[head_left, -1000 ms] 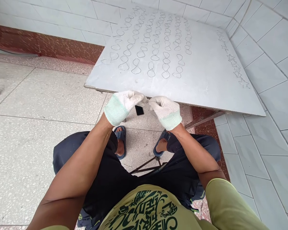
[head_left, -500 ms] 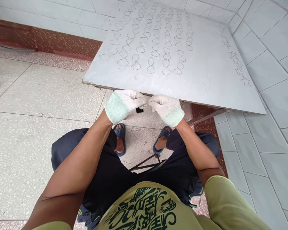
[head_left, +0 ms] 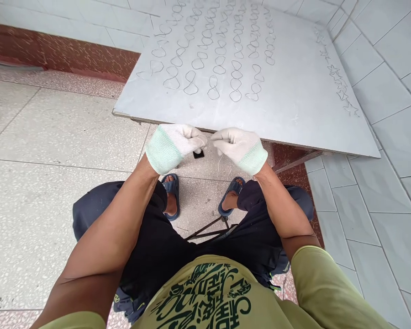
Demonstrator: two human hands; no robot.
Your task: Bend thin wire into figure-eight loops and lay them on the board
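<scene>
Wire (head_left: 219,161) hanging under the right hand (head_left: 239,146), just off the worktop's (head_left: 294,91) near edge

Both hands wear white knit gloves with pale green cuffs and are raised in front of the seated person, fingertips turned toward each other with a narrow gap between. Below the right hand the wire shows as a thin, light curve, with a fainter curve just beside it; its upper part is hidden by the glove. The right grip is pinching this wire, thumb and forefinger drawn close together. On the left hand (head_left: 176,144), thumb and fingers are pressed together; whether any wire lies between them is too fine to tell. In the view both gloves overlap the near edge of the worktop; whether they touch it cannot be told.

On the pale worktop, figure-eight wire loops (head_left: 220,55) lie in several rows running away from the person, left of the middle. Along the right side is a line of star-like wire shapes (head_left: 340,86), some of them overlapping. The stretch between the two groups is bare.

Below the left fingertips, a dark flat object (head_left: 198,155) is partly visible on the speckled floor (head_left: 55,205). Two blue slippers (head_left: 172,203) are on the person's feet, set apart, and dark metal bars (head_left: 208,226) show between the legs. Pale tiled wall (head_left: 390,183) borders the worktop on the right.
</scene>
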